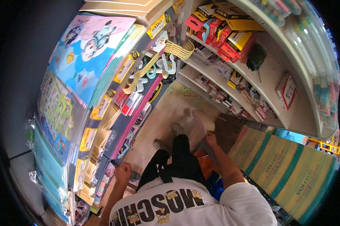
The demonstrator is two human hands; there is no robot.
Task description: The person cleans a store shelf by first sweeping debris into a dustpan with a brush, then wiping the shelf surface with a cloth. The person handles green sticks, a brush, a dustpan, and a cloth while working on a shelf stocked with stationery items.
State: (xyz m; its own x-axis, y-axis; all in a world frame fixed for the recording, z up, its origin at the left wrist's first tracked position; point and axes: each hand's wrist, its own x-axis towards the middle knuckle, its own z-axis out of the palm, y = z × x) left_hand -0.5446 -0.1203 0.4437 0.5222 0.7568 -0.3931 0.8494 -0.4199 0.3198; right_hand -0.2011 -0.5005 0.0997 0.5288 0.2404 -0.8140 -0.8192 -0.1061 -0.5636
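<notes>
My right hand [211, 139] is closed around the near end of a pinkish brush-like thing [203, 120]. Pale ribs or bristles run along its right side; blur hides its exact kind. It is held out above the tan floor [165, 113], to the right of my feet. My left hand [123, 171] is curled into a loose fist beside the lower edge of the left shelving, and nothing shows in it. Thin green strands [184, 91] lie on the floor near the far corner.
Picture-covered notebooks [88, 48] fill the left shelving, where beige plastic hangers [181, 49] stick out. White curved shelves [267, 103] on the right hold red and yellow boxes [226, 36]. Yellow-and-green striped packages [274, 166] bearing writing stand at my right. An orange thing [205, 162] is beside my leg.
</notes>
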